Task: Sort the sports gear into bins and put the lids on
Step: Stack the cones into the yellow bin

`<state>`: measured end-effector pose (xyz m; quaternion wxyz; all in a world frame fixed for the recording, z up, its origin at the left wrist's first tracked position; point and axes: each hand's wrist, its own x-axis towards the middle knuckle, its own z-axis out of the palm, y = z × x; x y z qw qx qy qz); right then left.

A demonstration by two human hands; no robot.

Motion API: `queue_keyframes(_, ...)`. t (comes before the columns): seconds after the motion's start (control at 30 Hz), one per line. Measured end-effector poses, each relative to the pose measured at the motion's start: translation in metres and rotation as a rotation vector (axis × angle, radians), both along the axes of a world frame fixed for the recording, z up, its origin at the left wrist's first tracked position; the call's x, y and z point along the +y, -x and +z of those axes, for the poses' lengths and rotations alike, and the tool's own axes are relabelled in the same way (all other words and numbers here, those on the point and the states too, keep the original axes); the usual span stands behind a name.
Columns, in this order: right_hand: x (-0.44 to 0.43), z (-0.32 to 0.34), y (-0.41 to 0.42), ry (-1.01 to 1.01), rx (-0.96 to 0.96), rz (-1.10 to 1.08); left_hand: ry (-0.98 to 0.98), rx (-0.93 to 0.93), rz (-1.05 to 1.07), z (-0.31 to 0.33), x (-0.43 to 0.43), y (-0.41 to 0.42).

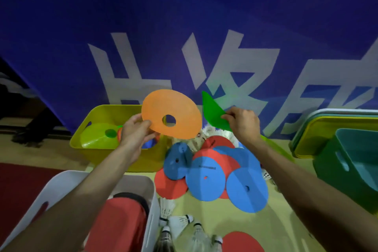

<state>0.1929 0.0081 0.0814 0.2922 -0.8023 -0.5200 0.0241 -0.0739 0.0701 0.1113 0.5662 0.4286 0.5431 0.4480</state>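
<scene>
- Left hand (136,129) raised, fingers pinched on the edge of an orange disc (171,113); disc held up flat-on, centre hole showing, over the near right corner of the yellow bin (96,116)
- Right hand (243,122) raised too, closed on a green disc (213,111) by its lower edge; disc tilted, seen partly edge-on, just right of the orange one, not touching it
- Inside the yellow bin: a lime disc (98,136) lying dome-up; more discs partly hidden behind the left hand, colours hard to tell
- On the floor (255,229) between the arms: a loose pile of blue discs (246,190) and red discs (168,187), overlapping; white shuttlecocks (178,223) scattered near the bottom and behind the pile
- White bin (152,200) at lower left, under the left forearm, with something red inside
- Teal bin (351,161) at right, open; stacked lids (327,122) behind it, lying flat
- Another red disc (241,241) at the bottom edge, partly cut off
- Blue banner (184,16) with large white characters behind everything
</scene>
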Motion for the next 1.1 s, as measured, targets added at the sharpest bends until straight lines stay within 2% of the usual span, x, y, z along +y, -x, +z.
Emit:
queue_keyframes(0.17, 0.034, 0.02, 0.065, -0.145, 0.021, 0.065, -0.014, -0.02, 0.082, 0.0, 0.032, 0.074)
queue_keyframes(0.37, 0.067, 0.026, 0.136, -0.23, 0.061, 0.217, 0.056, 0.002, 0.151, -0.015, 0.07, 0.144)
queue_keyframes(0.57, 0.089, 0.02, 0.19, -0.189, 0.006, 0.292, 0.189, 0.076, 0.034, -0.045, 0.092, 0.166)
queue_keyframes(0.7, 0.103, 0.013, 0.209, -0.142, -0.088, 0.339, 0.144, 0.192, -0.008, -0.054, 0.093, 0.178)
queue_keyframes(0.83, 0.116, 0.001, 0.226, -0.08, -0.166, 0.354, 0.084, 0.16, -0.007, -0.051, 0.093, 0.183)
queue_keyframes(0.9, 0.121, -0.005, 0.231, 0.04, -0.155, 0.317, 0.058, 0.123, -0.022, -0.048, 0.09, 0.182)
queue_keyframes(1.0, 0.119, -0.016, 0.238, 0.342, -0.066, 0.364, 0.039, 0.08, -0.067, -0.044, 0.082, 0.178)
queue_keyframes(1.1, 0.111, -0.023, 0.231, 0.357, -0.015, 0.385, 0.016, 0.07, -0.124, -0.041, 0.075, 0.17)
